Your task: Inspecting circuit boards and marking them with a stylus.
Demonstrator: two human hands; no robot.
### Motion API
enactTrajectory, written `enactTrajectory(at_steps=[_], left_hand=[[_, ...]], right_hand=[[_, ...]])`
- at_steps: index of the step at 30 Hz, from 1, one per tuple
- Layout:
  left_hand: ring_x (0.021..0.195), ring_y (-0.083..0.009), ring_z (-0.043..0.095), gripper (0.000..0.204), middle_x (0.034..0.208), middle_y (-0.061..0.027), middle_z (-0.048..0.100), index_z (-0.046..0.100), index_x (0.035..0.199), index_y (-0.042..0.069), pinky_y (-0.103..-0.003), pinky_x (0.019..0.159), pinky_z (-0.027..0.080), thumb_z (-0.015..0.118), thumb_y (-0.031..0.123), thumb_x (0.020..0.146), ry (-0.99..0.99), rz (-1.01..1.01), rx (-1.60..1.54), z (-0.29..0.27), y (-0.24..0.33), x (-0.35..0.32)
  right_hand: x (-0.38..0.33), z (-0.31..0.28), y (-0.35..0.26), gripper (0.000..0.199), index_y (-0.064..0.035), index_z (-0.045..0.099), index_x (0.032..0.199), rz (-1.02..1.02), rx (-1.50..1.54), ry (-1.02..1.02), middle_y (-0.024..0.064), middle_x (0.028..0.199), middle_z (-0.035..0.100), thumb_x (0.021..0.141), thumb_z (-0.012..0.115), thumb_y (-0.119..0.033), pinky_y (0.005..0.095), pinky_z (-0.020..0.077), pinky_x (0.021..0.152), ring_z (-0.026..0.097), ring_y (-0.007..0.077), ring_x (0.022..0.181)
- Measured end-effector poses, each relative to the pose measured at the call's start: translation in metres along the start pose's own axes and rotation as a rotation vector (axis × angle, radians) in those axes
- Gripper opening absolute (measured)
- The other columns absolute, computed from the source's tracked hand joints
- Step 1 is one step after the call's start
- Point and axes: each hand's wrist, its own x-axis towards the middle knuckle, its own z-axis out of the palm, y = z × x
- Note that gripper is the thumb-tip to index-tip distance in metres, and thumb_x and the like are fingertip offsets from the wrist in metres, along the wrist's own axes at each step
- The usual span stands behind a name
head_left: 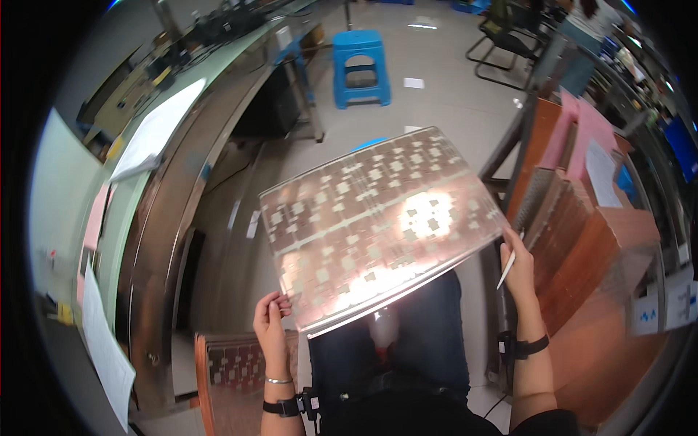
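A large copper-coloured circuit board panel with pale pad patterns is held tilted above my lap. Its near edge looks doubled, so I cannot tell whether it is one panel or more. Curled fingers of my left hand grip its near left corner. At the right corner, my right hand closes on the panel's edge, and a thin white pen-like stick sticks out from the same hand. Bright glare covers parts of the copper.
Similar panels stand upright by my left forearm. On my right are brown boards with pink sheets. A long workbench with papers runs along the left. Ahead are a blue stool, a black chair and another person.
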Motion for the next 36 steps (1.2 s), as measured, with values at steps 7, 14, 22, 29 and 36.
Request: enactTrajectory(at_steps=[7,14,22,29,36], left_hand=[[0.078,-0.0101,0.053,0.022,0.090,-0.0055,0.060,0.059,0.104,-0.001,-0.023,0.067,0.045,0.059,0.007,0.084,-0.025,-0.007,0.383,-0.002,-0.007,0.008],[0.068,-0.0094,0.053,0.018,0.081,-0.0044,0.060,0.058,0.099,-0.002,-0.023,0.061,0.045,0.061,0.004,0.082,0.021,-0.081,0.380,-0.004,-0.009,0.009],[0.071,-0.0069,0.055,0.012,0.083,-0.0027,0.062,0.058,0.095,-0.002,-0.020,0.064,0.045,0.055,0.008,0.090,-0.028,-0.348,0.152,-0.054,-0.007,-0.015],[0.075,-0.0068,0.054,0.035,0.084,0.0003,0.060,0.059,0.097,0.001,-0.022,0.070,0.044,0.041,0.031,0.098,0.045,-0.447,-0.167,-0.055,-0.011,-0.010],[0.080,-0.0114,0.058,0.047,0.090,-0.0080,0.063,0.056,0.102,-0.003,-0.025,0.076,0.047,0.031,0.037,0.100,0.114,-0.419,-0.341,-0.051,-0.012,-0.014]], right_hand=[[0.047,0.040,0.043,0.038,-0.0067,0.053,0.122,-0.137,-0.177,0.115,0.0199,0.119,0.056,0.085,0.052,0.000,0.0396,0.0417,0.091,0.053,0.0373,0.106],[0.042,0.036,0.013,0.026,-0.0078,0.060,0.109,-0.123,-0.420,0.069,0.0192,0.102,0.061,0.085,0.053,-0.004,0.0426,0.0437,0.079,0.055,0.0365,0.091],[-0.020,0.006,0.001,0.027,-0.0052,0.058,0.112,-0.108,-0.357,0.022,0.0181,0.094,0.062,0.085,0.053,-0.004,0.0378,0.0458,0.077,0.059,0.0327,0.086],[-0.032,-0.015,0.059,0.033,-0.0012,0.049,0.125,0.300,0.392,0.014,0.0122,0.103,0.060,0.095,0.047,-0.016,0.0267,0.0482,0.070,0.059,0.0140,0.088],[-0.034,0.006,-0.005,0.042,0.0021,0.045,0.128,0.298,0.356,-0.106,0.0115,0.108,0.058,0.095,0.048,-0.024,0.0255,0.0463,0.078,0.056,0.0143,0.093]])
